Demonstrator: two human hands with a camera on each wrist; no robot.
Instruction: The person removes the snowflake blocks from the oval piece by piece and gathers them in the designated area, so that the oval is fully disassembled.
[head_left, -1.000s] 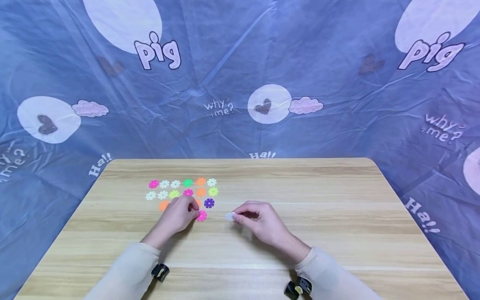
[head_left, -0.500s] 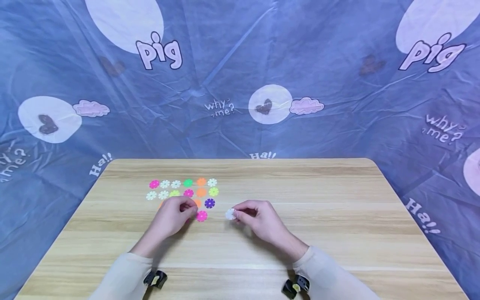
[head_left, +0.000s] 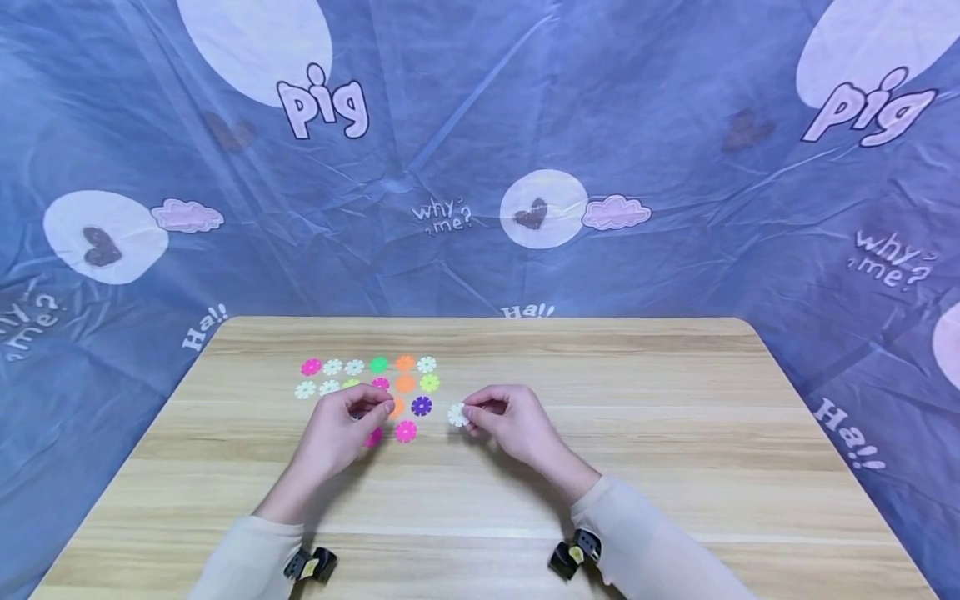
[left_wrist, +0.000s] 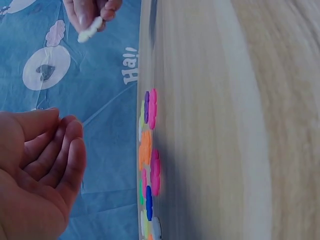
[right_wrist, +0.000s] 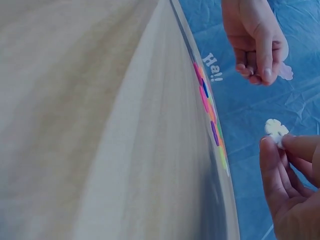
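Observation:
Between the right thumb and fingers a white flower-shaped plastic disc (head_left: 456,414) with a notched rim is pinched, held up above the table. The right hand (head_left: 513,425) is to the right of the laid-out discs. My left hand (head_left: 333,433) hovers over the lower-left part of that layout. Its fingers are loosely bent, and the left wrist view shows nothing between them. A pink disc (head_left: 406,432) and a purple disc (head_left: 422,406) lie just right of it. Another pink disc (head_left: 372,437) is partly covered by the left hand, and some discs beneath it are hidden.
Rows of flower-shaped discs lie flat on the wooden table (head_left: 675,467), among them a green disc (head_left: 378,365), an orange disc (head_left: 405,383) and a yellow-green disc (head_left: 429,382). A blue printed cloth (head_left: 465,275) hangs behind the table.
My left hand has lifted off the discs beside the lower pink one and drawn slightly left. My right hand has raised the white disc and tilted it more upright.

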